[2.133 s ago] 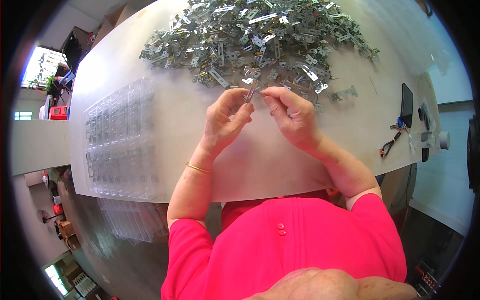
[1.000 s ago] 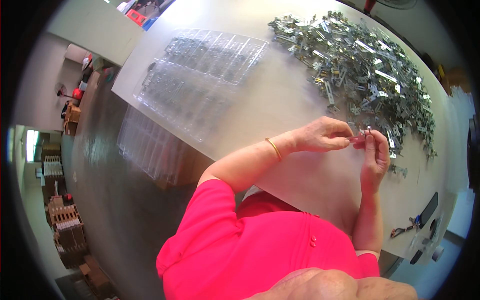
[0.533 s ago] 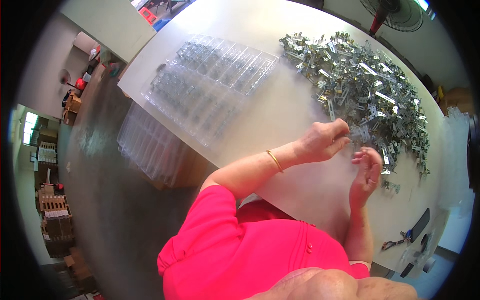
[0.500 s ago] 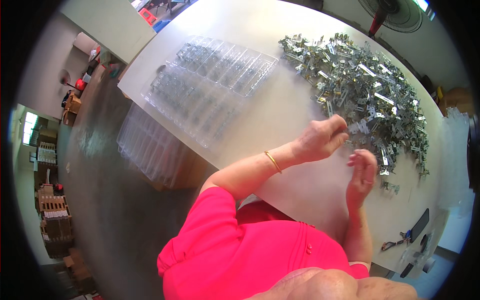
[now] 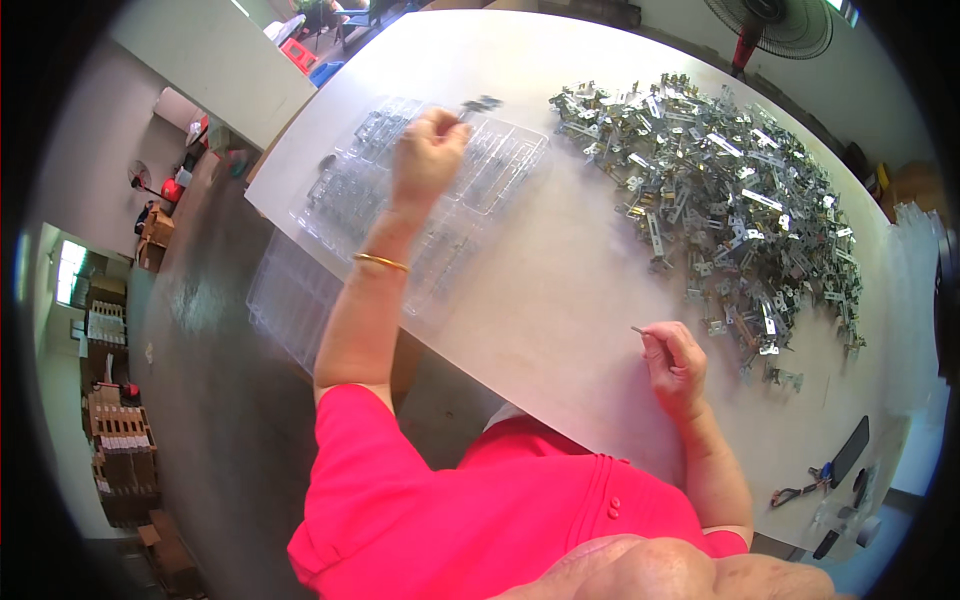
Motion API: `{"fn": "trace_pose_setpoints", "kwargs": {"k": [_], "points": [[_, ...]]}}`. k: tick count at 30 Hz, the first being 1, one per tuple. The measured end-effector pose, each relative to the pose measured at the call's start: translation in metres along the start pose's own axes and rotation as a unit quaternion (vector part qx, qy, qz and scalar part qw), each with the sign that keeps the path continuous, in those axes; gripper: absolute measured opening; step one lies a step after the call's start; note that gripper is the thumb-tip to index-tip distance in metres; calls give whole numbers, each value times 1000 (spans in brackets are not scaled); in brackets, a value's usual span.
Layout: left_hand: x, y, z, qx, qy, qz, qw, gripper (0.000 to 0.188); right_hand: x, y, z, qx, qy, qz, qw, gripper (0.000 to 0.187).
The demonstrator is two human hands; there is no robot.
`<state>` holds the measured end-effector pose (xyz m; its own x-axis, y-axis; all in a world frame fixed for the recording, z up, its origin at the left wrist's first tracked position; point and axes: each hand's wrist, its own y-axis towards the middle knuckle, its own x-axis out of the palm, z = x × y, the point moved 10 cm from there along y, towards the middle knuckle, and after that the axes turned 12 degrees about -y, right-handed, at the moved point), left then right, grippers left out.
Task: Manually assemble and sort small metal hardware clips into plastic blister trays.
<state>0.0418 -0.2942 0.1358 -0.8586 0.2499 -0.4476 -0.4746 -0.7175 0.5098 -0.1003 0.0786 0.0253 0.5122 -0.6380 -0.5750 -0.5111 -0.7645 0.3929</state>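
My left hand (image 5: pixel 432 155) is stretched over the clear plastic trays (image 5: pixel 545 140), fingers closed. At its fingertips is a small dark metal fitting (image 5: pixel 482 103), blurred by motion. The compartments beneath hold rows of similar grey metal parts. My right hand (image 5: pixel 678 365) hovers near the table's front edge, pinching a short thin stick-like piece (image 5: pixel 637 330) whose kind I cannot make out. To the right of both hands spreads a large heap of loose metal fittings (image 5: pixel 720 190), silvery with some brassy bits.
The pale table (image 5: pixel 560 370) carries it all. Pliers (image 5: pixel 790 495), a dark flat object (image 5: pixel 850 450) and a tape roll (image 5: pixel 868 530) lie at the right corner. More clear trays (image 5: pixel 290 300) are stacked beside the table at left. A fan (image 5: pixel 770 30) stands behind.
My left hand has swung left and away from the heap to above the trays, carrying a metal fitting. The right hand has dropped back left and toward me, now showing a thin piece in its pinch.
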Motion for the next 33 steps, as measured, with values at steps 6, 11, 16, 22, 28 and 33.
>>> {"fn": "trace_pose_setpoints", "kwargs": {"k": [6, 11, 16, 22, 28, 33], "points": [[-46, 38, -83, -97, 100, 6, 990, 24, -1, 0, -3, 1, -7, -11, 1000, 8], [-32, 51, -124, -111, 164, -44, 979, 25, 2, 1, 0, 9, -4, -10, 1000, 8], [-21, 58, -139, -117, 243, -75, 960, 29, 1, 2, 0, 18, -2, -14, 1000, 8], [-16, 61, -152, -135, 262, -101, 950, 30, 3, 4, 0, 19, -5, -19, 1000, 10], [-6, 56, -155, -185, 263, -125, 938, 28, 3, 1, -1, 19, -5, -20, 1000, 11], [3, 55, -141, -171, 273, -132, 937, 29, -1, 2, -4, 14, -12, -16, 1000, 12]]}}
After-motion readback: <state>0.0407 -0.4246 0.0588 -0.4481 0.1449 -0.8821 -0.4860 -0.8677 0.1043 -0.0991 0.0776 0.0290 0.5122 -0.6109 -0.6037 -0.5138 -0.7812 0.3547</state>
